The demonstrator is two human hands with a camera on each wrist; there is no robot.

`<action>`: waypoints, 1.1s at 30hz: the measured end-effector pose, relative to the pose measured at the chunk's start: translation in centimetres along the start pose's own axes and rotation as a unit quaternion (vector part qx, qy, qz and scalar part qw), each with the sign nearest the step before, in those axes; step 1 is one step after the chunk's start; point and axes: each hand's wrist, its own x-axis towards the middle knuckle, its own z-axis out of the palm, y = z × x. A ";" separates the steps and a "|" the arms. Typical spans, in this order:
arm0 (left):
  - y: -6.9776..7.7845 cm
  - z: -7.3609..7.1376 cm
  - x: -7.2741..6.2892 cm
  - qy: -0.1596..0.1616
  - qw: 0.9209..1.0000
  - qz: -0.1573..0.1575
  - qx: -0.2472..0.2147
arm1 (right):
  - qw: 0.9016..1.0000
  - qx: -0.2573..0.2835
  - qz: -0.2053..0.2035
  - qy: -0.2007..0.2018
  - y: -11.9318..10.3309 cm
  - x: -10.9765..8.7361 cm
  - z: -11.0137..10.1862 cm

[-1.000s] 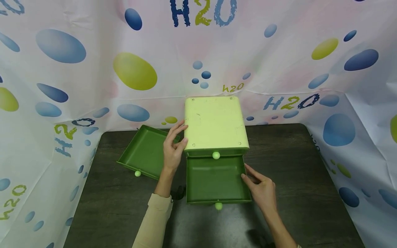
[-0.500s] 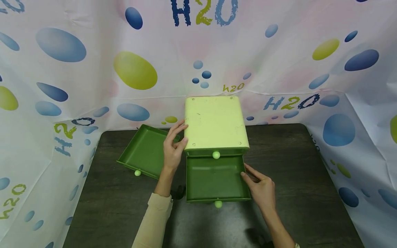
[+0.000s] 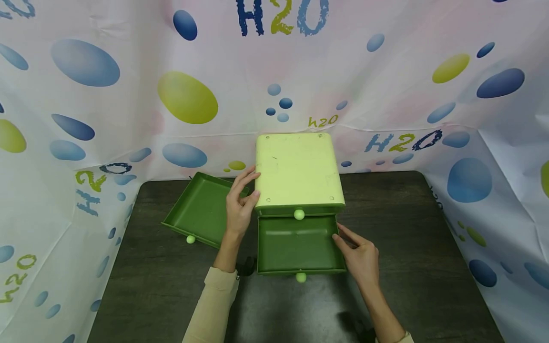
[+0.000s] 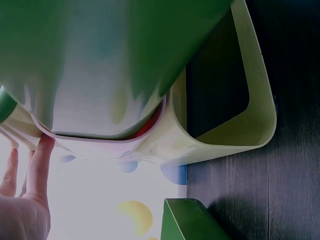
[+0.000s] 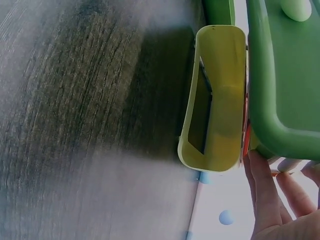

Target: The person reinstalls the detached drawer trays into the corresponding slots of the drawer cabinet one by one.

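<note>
A small drawer cabinet with a pale yellow top (image 3: 298,169) stands at the back of the table. Its top drawer, with a light green knob (image 3: 299,215), sits inside. Below it a green drawer (image 3: 300,245) sticks out toward me. My right hand (image 3: 363,259) pinches this drawer's right side wall, thumb at the rim and fingers outside. With fairly straight fingers, my left hand (image 3: 239,209) touches the cabinet's left side. In the left wrist view the lowest compartment (image 4: 235,137) has no drawer in it; a bit of red shows above it.
Another green drawer (image 3: 201,207) lies at an angle on the dark table (image 3: 407,228), left of the cabinet and partly behind my left hand. A white sheet (image 3: 240,62) with coloured ovals hangs behind and at both sides.
The pulled-out drawer has slid slightly inward, away from me, along with my right hand. My left hand and the cabinet stay in place.
</note>
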 end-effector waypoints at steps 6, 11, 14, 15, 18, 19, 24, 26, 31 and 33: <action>0.1 0.0 0.0 -0.003 1.000 -0.001 0.003 | 1.000 0.007 0.006 0.008 0.1 0.0 0.2; 0.2 0.0 0.0 -0.003 1.000 -0.001 0.007 | 1.000 0.006 0.007 0.002 0.2 -0.1 0.2; 0.2 0.1 -0.1 -0.001 1.000 -0.002 0.007 | 1.000 0.003 0.010 -0.013 0.1 0.0 0.1; 0.3 0.1 -0.1 -0.001 1.000 -0.003 0.007 | 1.000 0.002 0.011 -0.019 0.1 0.0 0.1; 0.3 0.0 -0.1 0.000 1.000 -0.003 0.005 | 0.999 -0.002 0.013 -0.039 0.0 0.0 -0.1; 0.3 0.0 -0.1 0.000 1.000 -0.004 0.005 | 0.999 -0.002 0.014 -0.047 -0.1 -0.1 -0.2; 0.2 -0.1 -0.1 -0.002 1.000 -0.001 0.007 | 0.996 0.014 0.019 -0.085 -0.2 -0.2 -0.5; 0.2 -0.1 -0.1 -0.004 1.000 0.000 0.005 | 0.995 0.025 0.019 -0.094 -0.2 -0.2 -0.6; 0.2 -0.1 -0.1 -0.008 1.000 -0.003 0.003 | 0.995 0.024 0.006 -0.096 -0.1 -0.2 -0.7; 0.1 -0.1 -0.2 -0.009 1.000 -0.005 0.003 | 0.996 0.019 0.004 -0.089 -0.2 -0.2 -0.6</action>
